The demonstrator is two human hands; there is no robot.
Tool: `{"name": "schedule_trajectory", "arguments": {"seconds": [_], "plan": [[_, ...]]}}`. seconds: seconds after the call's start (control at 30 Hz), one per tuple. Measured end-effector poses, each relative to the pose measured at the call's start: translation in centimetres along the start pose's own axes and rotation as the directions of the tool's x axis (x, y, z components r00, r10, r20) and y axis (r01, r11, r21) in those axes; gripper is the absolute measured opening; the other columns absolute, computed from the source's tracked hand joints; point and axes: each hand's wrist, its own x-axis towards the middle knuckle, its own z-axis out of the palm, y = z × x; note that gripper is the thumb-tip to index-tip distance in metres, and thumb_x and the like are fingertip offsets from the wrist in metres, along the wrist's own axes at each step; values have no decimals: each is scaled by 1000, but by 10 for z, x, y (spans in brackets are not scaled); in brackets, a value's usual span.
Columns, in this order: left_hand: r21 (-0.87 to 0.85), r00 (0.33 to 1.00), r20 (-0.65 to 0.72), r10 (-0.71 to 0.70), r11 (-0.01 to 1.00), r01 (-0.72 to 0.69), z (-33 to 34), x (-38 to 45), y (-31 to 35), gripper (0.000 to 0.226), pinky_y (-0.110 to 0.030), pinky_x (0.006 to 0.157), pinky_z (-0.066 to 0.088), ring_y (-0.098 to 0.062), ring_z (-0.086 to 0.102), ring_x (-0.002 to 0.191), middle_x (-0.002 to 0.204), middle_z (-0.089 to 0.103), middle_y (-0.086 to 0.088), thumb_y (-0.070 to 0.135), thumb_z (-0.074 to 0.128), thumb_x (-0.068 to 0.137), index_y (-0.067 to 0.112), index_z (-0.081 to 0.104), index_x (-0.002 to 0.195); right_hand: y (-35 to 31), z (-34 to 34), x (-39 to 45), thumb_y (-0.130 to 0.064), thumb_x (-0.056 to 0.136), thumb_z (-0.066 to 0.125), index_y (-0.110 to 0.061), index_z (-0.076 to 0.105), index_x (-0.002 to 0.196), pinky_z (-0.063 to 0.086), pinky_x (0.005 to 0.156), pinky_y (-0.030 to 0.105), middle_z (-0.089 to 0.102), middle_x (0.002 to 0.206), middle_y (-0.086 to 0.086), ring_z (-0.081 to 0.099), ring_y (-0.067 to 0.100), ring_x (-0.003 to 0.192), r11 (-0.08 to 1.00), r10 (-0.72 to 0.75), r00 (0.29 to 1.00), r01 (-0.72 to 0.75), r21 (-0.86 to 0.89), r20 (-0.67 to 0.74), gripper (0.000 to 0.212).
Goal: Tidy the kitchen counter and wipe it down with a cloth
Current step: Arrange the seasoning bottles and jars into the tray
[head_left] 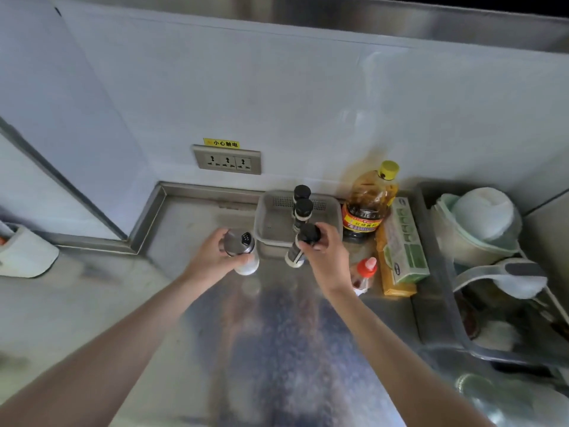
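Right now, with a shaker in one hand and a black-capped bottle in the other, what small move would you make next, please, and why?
Probably set the black-capped bottle from the right hand into the grey basket: two similar bottles already stand there, with bare floor beside them. The left hand holds the shaker.

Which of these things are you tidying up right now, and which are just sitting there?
Being tidied: shaker in the left hand; black-capped bottle in the right hand; grey basket with two more bottles.

Just sitting there: oil bottle, red-capped bottle, green box, dish rack, sockets.
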Motion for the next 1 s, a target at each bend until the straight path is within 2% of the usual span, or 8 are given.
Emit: {"name": "schedule_trajectory", "arguments": {"seconds": [0.13, 0.23, 0.33, 0.43, 0.5, 0.6, 0.8, 1.0], "plan": [[15, 998, -49, 45, 999, -44, 4, 23, 15, 51, -20, 71, 45, -20, 59, 85, 90, 62, -1, 14, 79, 58, 12, 52, 101, -14, -2, 38, -17, 80, 70, -24, 49, 108, 53, 89, 35, 65, 105, 3, 64, 15, 95, 997, -74, 994, 76, 21, -81, 36], [19, 992, -92, 90, 996, -88, 11, 37, 27, 43, -8, 63, 42, -9, 54, 75, 84, 57, 7, 10, 79, 64, 21, 50, 93, -14, 4, 54, -18, 78, 70, -26, 48, 101, 52, 88, 42, 63, 106, 5, 62, 20, 97, 996, -75, 987, 68, -56, -143, 32], [37, 988, -94, 126, 992, -123, 17, 53, 32, 42, -7, 66, 42, -9, 54, 78, 95, 59, -2, 6, 76, 70, 11, 53, 105, -12, 9, 63, -17, 79, 68, -16, 53, 105, 50, 82, 36, 64, 104, 5, 60, 24, 96, 993, -68, 983, 51, -103, -171, 30], [69, 990, -91, 103, 993, -97, 20, 71, 32, 57, -26, 83, 43, -18, 55, 95, 109, 58, -5, 13, 77, 70, 7, 49, 119, -5, 13, 70, -15, 80, 67, -9, 52, 111, 44, 76, 27, 64, 106, 8, 59, 24, 98, 993, -58, 983, 39, -114, -174, 34], [80, 990, -92, 103, 992, -96, 24, 86, 32, 63, -31, 88, 43, -21, 55, 100, 113, 57, -6, 14, 78, 69, 9, 47, 124, -1, 16, 73, -12, 82, 65, -8, 52, 113, 45, 79, 27, 64, 108, 8, 59, 23, 98, 992, -49, 986, 29, -122, -157, 34], [117, 993, -63, 97, 989, -89, 33, 102, 32, 63, -29, 87, 40, -19, 53, 100, 112, 55, -5, 11, 77, 69, 9, 46, 124, 10, 20, 74, -12, 83, 63, -9, 51, 109, 46, 76, 30, 62, 99, 3, 59, 21, 93, 989, -41, 987, 17, -149, -157, 29], [146, 996, -12, 83, 986, -81, 49, 129, 25, 55, -26, 79, 41, -18, 53, 94, 105, 55, -5, 9, 76, 71, 7, 49, 118, 25, 28, 69, -11, 85, 61, -10, 49, 114, 36, 59, 17, 54, 93, -4, 54, 13, 79, 989, -44, 990, 25, -149, -130, 32], [150, 998, -31, 62, 987, -57, 52, 153, 18, 55, -29, 79, 43, -20, 52, 93, 104, 54, -7, 12, 77, 70, 4, 49, 117, 32, 36, 68, -9, 85, 60, -11, 47, 116, 45, 80, 30, 59, 103, 3, 56, 20, 94, 994, -23, 994, 11, -109, -106, 34]]}}
